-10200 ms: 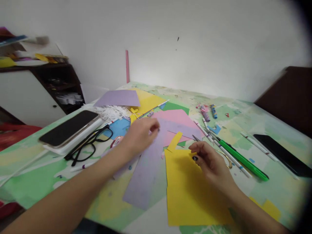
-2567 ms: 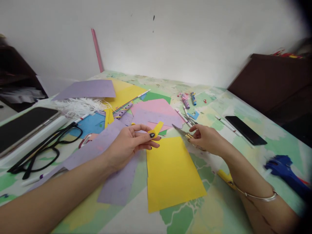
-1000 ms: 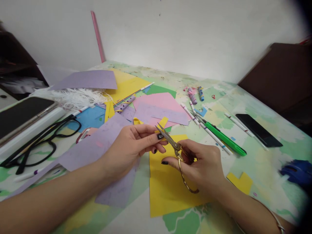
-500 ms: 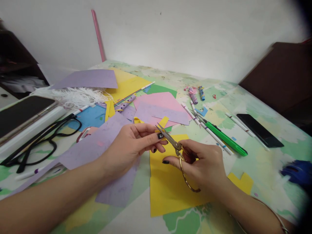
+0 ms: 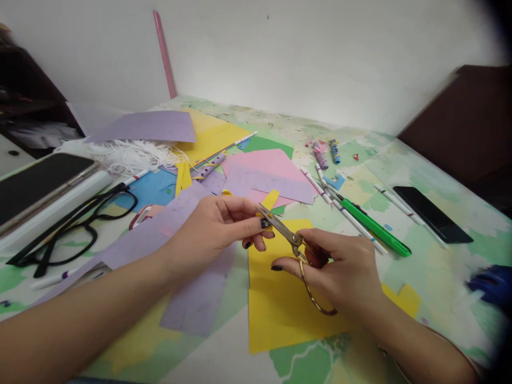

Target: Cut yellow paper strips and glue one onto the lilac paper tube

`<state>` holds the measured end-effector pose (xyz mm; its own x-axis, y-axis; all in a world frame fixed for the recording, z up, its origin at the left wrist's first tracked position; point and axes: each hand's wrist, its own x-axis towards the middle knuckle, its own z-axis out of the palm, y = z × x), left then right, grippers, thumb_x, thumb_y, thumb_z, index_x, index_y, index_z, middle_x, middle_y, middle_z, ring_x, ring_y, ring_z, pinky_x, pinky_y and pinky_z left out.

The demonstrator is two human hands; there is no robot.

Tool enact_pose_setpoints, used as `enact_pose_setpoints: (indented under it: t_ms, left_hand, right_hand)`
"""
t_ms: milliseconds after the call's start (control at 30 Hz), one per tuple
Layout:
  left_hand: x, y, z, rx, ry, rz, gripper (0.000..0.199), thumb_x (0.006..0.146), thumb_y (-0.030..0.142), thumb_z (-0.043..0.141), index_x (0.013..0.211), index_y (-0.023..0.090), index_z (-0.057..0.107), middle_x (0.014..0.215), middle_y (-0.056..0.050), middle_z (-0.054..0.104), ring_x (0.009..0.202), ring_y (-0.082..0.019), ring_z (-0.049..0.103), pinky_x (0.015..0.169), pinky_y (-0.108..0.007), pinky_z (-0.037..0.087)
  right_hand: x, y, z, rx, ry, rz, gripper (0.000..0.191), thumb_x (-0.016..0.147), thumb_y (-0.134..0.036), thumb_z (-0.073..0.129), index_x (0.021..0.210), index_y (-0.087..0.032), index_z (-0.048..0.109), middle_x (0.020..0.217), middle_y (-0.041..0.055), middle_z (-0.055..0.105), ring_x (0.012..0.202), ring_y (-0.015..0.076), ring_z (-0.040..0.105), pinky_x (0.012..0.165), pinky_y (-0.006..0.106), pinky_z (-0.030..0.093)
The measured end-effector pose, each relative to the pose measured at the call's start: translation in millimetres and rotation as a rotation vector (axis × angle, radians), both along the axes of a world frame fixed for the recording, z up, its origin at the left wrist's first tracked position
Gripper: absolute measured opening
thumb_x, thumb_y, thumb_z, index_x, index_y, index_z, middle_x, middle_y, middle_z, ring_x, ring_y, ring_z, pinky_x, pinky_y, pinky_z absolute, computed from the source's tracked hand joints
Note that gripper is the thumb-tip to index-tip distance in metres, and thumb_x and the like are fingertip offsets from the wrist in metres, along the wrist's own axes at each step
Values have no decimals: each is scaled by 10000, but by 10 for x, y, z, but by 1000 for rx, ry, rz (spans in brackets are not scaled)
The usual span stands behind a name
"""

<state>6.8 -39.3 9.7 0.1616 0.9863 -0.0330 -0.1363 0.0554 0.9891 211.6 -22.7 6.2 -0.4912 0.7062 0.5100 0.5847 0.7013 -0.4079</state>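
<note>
My right hand (image 5: 340, 266) grips a pair of scissors (image 5: 286, 232) with gold-coloured handles; its blades point up and left toward my left fingertips. Between thumb and fingers, my left hand (image 5: 224, 226) pinches a small piece of yellow paper (image 5: 269, 226), mostly hidden by the fingers and blades. The scissor blades lie right at this piece, close to my left thumbnail. Below both hands a larger yellow sheet (image 5: 288, 304) lies on the table. A purple sheet (image 5: 196, 298) lies under my left forearm and hand.
Black glasses (image 5: 90, 229) and a dark-screened device (image 5: 44, 181) lie at the left. White string (image 5: 136, 157) and coloured sheets spread behind my hands. On the right are a green cutter (image 5: 376, 226), striped white sticks (image 5: 356, 221), a black phone (image 5: 432, 213) and a blurred blue object (image 5: 492, 282).
The whole view has shifted slightly, with things sitting a little farther right. Both hands keep nearly the same pose, the scissors still at the small yellow piece.
</note>
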Motion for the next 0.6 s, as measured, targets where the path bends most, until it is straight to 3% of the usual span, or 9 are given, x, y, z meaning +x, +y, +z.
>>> enact_pose_setpoints:
  t_ms: [267, 600]
  left_hand:
    - [-46, 30, 25, 22, 80, -28, 86, 796, 166, 665, 758, 190, 739, 629, 4, 697, 544, -90, 619, 549, -188, 468]
    - [-72, 43, 69, 42, 166, -42, 107, 783, 130, 652, 721, 181, 724, 649, 6, 711, 522, -85, 624, 475, -162, 415]
  right_hand:
    - [15, 17, 14, 32, -27, 27, 467, 768, -550, 666, 538, -182, 494, 427, -74, 353, 396, 49, 304, 387, 201, 261]
    - [29, 30, 56, 65, -75, 35, 514, 760, -532, 683, 503, -199, 388, 419, -77, 324, 389, 49, 285, 372, 208, 237]
